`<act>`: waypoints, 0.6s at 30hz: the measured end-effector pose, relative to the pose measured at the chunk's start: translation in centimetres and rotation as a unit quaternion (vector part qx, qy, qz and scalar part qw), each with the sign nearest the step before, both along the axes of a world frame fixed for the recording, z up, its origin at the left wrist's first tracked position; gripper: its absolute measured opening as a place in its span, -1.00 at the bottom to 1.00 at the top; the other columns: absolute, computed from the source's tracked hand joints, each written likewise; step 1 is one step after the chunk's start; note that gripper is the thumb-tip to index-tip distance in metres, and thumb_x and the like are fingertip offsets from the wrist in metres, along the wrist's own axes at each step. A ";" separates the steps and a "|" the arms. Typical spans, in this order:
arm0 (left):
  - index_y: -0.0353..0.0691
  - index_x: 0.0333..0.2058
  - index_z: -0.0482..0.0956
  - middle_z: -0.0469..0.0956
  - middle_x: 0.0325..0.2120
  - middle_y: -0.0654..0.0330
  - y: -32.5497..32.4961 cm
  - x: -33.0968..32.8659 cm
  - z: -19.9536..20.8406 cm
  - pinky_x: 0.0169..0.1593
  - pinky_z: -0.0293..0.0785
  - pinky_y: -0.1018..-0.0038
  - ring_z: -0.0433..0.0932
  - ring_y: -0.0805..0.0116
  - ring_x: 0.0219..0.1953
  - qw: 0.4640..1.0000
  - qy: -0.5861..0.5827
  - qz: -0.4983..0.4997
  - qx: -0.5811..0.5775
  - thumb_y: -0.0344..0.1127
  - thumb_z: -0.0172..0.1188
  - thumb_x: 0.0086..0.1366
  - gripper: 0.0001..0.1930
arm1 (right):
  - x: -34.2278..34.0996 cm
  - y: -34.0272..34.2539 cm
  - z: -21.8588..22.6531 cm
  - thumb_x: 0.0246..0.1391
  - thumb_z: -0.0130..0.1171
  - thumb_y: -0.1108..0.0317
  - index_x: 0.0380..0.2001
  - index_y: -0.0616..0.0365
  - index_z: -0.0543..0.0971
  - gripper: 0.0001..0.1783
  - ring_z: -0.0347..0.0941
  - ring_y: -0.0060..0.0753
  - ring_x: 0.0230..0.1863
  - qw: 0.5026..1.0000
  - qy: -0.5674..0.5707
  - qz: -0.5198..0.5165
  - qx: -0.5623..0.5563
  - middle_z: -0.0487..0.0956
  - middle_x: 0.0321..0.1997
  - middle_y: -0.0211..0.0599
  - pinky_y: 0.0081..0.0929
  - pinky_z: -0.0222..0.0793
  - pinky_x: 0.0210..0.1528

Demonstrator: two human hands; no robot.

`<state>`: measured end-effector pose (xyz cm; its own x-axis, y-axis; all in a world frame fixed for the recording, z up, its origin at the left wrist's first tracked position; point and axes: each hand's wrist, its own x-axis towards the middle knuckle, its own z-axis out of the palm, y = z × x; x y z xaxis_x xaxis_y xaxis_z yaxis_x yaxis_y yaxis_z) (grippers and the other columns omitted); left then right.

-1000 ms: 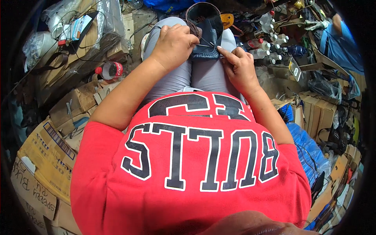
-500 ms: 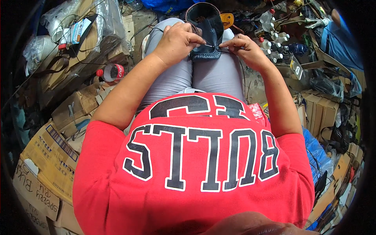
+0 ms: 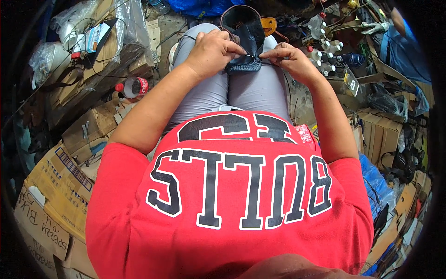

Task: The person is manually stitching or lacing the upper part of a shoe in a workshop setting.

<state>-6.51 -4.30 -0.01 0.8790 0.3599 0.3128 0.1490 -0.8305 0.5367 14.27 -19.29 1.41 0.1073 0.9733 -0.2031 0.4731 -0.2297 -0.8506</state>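
Near the top centre of the frame, a dark blue-black leather shoe-like piece [image 3: 251, 42] lies over the knees of a pair of grey trousers [image 3: 255, 90], its round opening toward the upper edge and its ridged, gathered rim toward the wearer. The inside of that opening is too dark to read well.

The left hand [image 3: 210, 52] comes in from the left and covers part of the piece's left side; its thumb and index finger pinch narrowly around a thin pale sliver [image 3: 249, 56], too small to identify as needle, tool or thread. The right hand [image 3: 293, 61] is at the piece's right edge, its index finger and thumb close together; whether anything sits between them cannot be told, and its other fingers curl mostly out of sight.

Behind the piece, an orange-yellow flat scrap [image 3: 269, 25] is partly hidden. A crumpled blue plastic sheet [image 3: 204, 6] is cut off by the upper edge. At upper right stand clear bottles with red and white caps [image 3: 326, 50], overlapping one another, and farther right some blue fabric [image 3: 405, 53] runs into the dark fisheye rim.
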 end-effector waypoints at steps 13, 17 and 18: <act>-0.03 -0.34 0.66 0.49 -0.53 0.27 -0.5 -0.2 1.6 -0.23 0.31 0.38 0.46 0.32 -0.36 0.999 0.004 -0.039 0.004 -0.41 0.28 -0.04 -0.79 | -1.4 -1.1 0.0 -0.04 0.21 0.49 -0.15 0.02 0.63 -0.68 0.36 -0.71 -0.40 0.990 0.105 -0.091 -0.040 0.51 -0.45 -0.58 -0.70 0.31 -0.27; -0.05 -0.31 0.64 0.56 -0.54 0.30 -0.7 0.8 0.9 -0.18 0.24 0.36 0.50 0.44 -0.44 0.973 0.097 0.045 -0.204 -0.36 0.27 0.00 -0.79 | -1.3 -0.5 -0.3 0.00 0.22 0.47 -0.13 0.24 0.57 -0.69 0.41 -0.72 -0.27 0.975 0.195 -0.099 -0.051 0.56 -0.30 -0.49 -0.71 0.34 -0.15; -0.04 -0.32 0.63 0.57 -0.55 0.31 -0.8 1.1 0.7 -0.14 0.18 0.34 0.51 0.48 -0.46 0.968 0.123 0.062 -0.208 -0.33 0.27 0.01 -0.81 | -1.3 -0.4 -0.1 0.00 0.22 0.47 -0.13 0.24 0.57 -0.69 0.41 -0.72 -0.27 0.975 0.194 -0.099 -0.051 0.56 -0.30 -0.49 -0.71 0.34 -0.15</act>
<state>-5.45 -5.11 0.72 0.8505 0.5174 -0.0944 0.3990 -0.5178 0.7568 12.97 -19.64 1.26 0.1868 0.9141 -0.3599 0.0578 -0.3759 -0.9248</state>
